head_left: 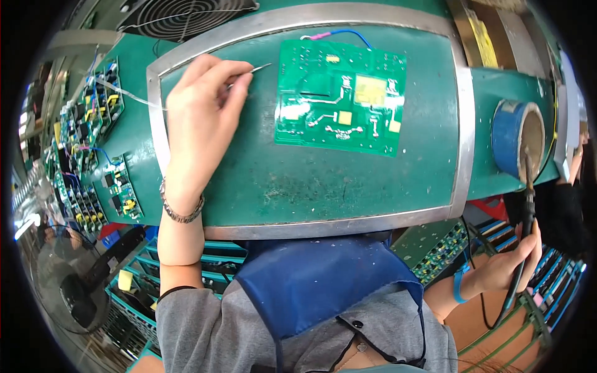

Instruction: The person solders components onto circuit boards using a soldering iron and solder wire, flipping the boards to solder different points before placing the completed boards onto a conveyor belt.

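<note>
A green circuit board lies on the metal-framed green work mat, solder side up, with yellow patches and a blue wire with a pink sleeve at its far edge. Left of the board, my left hand pinches a thin strand of solder wire, its tip just short of the board's left edge. At the far right, my right hand grips a soldering iron by its black handle. The iron's tip reaches into the open mouth of a blue round container lying on its side.
Several populated circuit boards stand along the left. A black fan grille sits at the back left. Cardboard boxes occupy the back right. The metal frame edges the mat, and racks of boards stand below the bench.
</note>
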Demonstrator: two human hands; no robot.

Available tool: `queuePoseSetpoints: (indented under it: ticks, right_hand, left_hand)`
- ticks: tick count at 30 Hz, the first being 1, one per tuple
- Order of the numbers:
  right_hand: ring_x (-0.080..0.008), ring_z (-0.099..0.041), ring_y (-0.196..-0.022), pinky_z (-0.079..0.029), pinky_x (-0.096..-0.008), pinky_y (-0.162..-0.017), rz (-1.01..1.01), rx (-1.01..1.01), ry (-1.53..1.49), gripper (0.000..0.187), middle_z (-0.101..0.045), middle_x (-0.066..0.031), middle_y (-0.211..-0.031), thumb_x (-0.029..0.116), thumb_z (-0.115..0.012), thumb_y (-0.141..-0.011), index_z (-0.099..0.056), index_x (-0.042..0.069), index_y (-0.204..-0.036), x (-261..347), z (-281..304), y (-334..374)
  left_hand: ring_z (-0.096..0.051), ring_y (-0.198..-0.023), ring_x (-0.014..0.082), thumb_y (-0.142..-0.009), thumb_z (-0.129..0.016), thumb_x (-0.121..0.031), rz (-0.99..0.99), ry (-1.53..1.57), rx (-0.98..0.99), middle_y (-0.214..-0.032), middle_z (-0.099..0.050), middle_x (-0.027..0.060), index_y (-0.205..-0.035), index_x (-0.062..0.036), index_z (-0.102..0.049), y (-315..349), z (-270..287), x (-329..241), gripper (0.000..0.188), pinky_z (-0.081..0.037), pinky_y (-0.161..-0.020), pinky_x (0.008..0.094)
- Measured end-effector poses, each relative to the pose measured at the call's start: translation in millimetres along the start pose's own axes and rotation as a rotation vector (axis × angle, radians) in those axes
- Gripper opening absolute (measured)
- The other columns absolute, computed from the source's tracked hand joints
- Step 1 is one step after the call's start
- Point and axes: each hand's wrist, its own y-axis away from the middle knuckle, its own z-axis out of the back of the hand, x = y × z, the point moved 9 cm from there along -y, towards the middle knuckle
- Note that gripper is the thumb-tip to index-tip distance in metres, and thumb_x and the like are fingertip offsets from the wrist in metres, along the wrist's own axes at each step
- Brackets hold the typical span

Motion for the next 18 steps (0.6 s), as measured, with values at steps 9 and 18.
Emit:
queuePoseSetpoints:
  ticks: [9,18]
  right_hand:
    - [-0.0155,-0.055,-0.069,-0.044,-0.0274,-0.060,0.270,0.016,0.287,0.042,-0.061,-0.0093,-0.076,0.026,-0.050,-0.101,-0.072,-0.009,-0.092,48,-18,-19]
    - [-0.0082,-0.056,-0.055,-0.042,-0.0196,-0.048,-0.443,0.051,-0.641,0.055,-0.067,-0.0122,-0.079,0.041,-0.046,-0.101,-0.058,-0.009,-0.121,2,-105,67]
  left_hand:
    - [-0.064,-0.091,0.0238,-0.088,-0.062,-0.004,-0.192,0.143,-0.067,-0.104,-0.063,0.0114,-0.112,-0.0052,-0.067,-16,-24,-2,0.025,-0.050,-0.080,0.0302]
    - [-0.057,-0.066,0.0057,-0.091,-0.065,-0.019,0.254,0.799,0.398,-0.073,-0.064,-0.0006,-0.094,0.0011,-0.070,-29,-65,36,0.020,-0.048,-0.061,0.0227]
